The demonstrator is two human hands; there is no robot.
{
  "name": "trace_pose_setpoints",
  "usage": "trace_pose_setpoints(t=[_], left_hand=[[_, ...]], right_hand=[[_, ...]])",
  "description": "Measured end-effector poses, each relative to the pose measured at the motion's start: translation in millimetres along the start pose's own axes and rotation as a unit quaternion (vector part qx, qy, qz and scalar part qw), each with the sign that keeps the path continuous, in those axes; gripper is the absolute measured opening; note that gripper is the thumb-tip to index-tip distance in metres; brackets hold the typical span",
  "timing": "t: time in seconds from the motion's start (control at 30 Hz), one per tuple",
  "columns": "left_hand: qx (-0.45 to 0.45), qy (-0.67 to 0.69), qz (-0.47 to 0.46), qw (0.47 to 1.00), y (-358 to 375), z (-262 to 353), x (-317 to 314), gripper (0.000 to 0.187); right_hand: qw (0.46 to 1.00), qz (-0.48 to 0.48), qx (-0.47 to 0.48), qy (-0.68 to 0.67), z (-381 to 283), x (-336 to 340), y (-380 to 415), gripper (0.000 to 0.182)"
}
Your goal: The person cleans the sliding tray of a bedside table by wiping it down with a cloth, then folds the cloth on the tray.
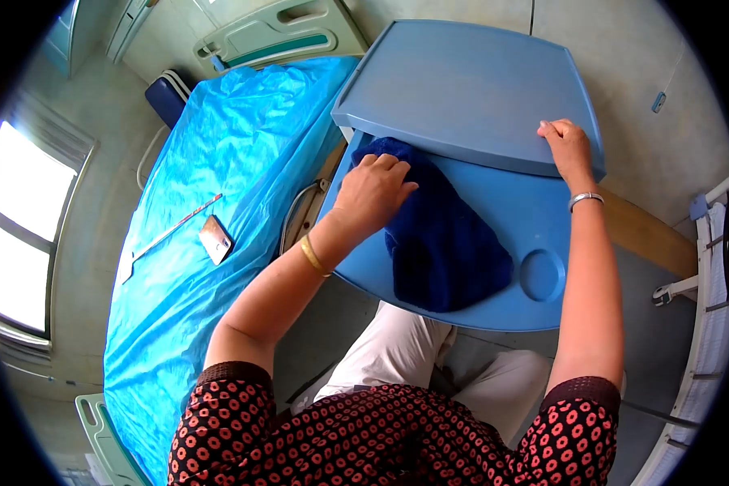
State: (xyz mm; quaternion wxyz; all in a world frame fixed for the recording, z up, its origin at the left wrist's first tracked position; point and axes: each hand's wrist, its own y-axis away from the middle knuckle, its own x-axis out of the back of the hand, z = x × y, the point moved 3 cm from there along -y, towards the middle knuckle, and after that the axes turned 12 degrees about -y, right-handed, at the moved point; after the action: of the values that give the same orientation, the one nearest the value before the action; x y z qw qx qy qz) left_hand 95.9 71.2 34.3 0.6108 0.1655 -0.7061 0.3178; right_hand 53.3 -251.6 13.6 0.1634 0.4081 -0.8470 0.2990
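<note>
Patterned fabric and pale trousers (389, 344) are seen nearest, below a blue pull-out tray (535, 198). On the tray a dark blue cloth (449, 255) is spread in a loose heap, its near end laid close to the front edge. A shallow round recess (542, 275), apparently shaped for a cup, is set into the tray just right of the cloth; its rim is left uncovered. The cloth's far end is touched by the left hand (374, 190), with fingers bent over it, perhaps so that it is steadied or gathered; whether it is gripped cannot be told. The right hand (569, 150) is loosely curled at the near right part of the raised worktop (470, 81), probably for support; whether anything is pinched there cannot be told. What is contained beneath the worktop is hidden. To the left, a phone (215, 240) and a thin stick (178, 223) are laid on a bright blue sheet (243, 121), by which the bed is covered. Farther off, a green-panelled bed board (300, 40) is seen.
</note>
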Motion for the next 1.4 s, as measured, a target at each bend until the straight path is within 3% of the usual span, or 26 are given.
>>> trace_pose_setpoints(t=[0.07, 0.13, 0.27, 0.33, 0.4, 0.47, 0.5, 0.53, 0.6, 0.63, 0.83, 1.17, 1.4], left_hand=[[0.039, -0.013, 0.003, 0.999, -1.2, -1.7, -19.5, 0.037], [0.046, -0.008, 0.096, 0.994, -7.6, -3.4, -27.5, 0.044], [0.038, 0.012, 0.025, 0.999, -7.9, 2.2, -25.3, 0.045], [-0.088, 0.045, 0.060, 0.993, 2.7, 9.4, -29.2, 0.043], [-0.084, 0.074, 0.080, 0.991, 3.4, 6.1, -28.8, 0.039], [0.066, 0.280, 0.028, 0.957, -3.5, -13.7, -30.3, 0.035], [0.127, 0.262, 0.071, 0.954, -5.3, -17.3, -33.1, 0.032], [0.127, 0.262, 0.069, 0.954, -6.1, -14.8, -39.3, 0.032], [0.073, 0.013, 0.100, 0.992, -10.2, -4.2, -44.9, 0.035], [0.061, -0.020, 0.087, 0.994, -12.7, 0.1, -45.9, 0.039], [-0.001, -0.029, 0.074, 0.997, -8.0, -0.1, -46.7, 0.046], [0.036, -0.005, 0.020, 0.999, -20.9, 30.3, -60.6, 0.060], [0.049, 0.004, 0.021, 0.999, -21.3, 45.9, -54.6, 0.057]], right_hand=[[1.000, 0.001, 0.002, -0.011, 0.7, -0.1, -0.5, 0.032], [1.000, -0.001, 0.006, -0.005, -2.7, 0.7, 1.3, 0.032], [1.000, -0.001, 0.014, 0.006, 1.7, 0.3, -0.9, 0.032], [1.000, -0.001, 0.015, 0.010, 1.2, 0.3, -0.8, 0.033], [1.000, 0.003, 0.015, 0.014, 0.0, 1.4, -0.4, 0.033], [1.000, 0.000, 0.017, 0.021, -2.4, 1.1, 1.2, 0.033], [1.000, 0.000, 0.016, 0.021, -2.0, 0.9, 2.0, 0.033], [1.000, -0.002, 0.019, 0.014, -1.8, 0.4, 2.4, 0.032], [1.000, -0.004, 0.023, 0.008, -2.8, 0.3, 2.6, 0.032], [1.000, -0.002, 0.022, 0.014, -3.6, 0.2, 2.9, 0.031], [0.999, 0.007, 0.023, 0.021, -0.4, -1.8, 2.2, 0.031], [0.999, 0.008, 0.019, 0.025, -1.0, -0.5, 1.3, 0.031], [0.999, -0.010, 0.036, -0.009, -6.3, 8.6, 7.5, 0.025]])
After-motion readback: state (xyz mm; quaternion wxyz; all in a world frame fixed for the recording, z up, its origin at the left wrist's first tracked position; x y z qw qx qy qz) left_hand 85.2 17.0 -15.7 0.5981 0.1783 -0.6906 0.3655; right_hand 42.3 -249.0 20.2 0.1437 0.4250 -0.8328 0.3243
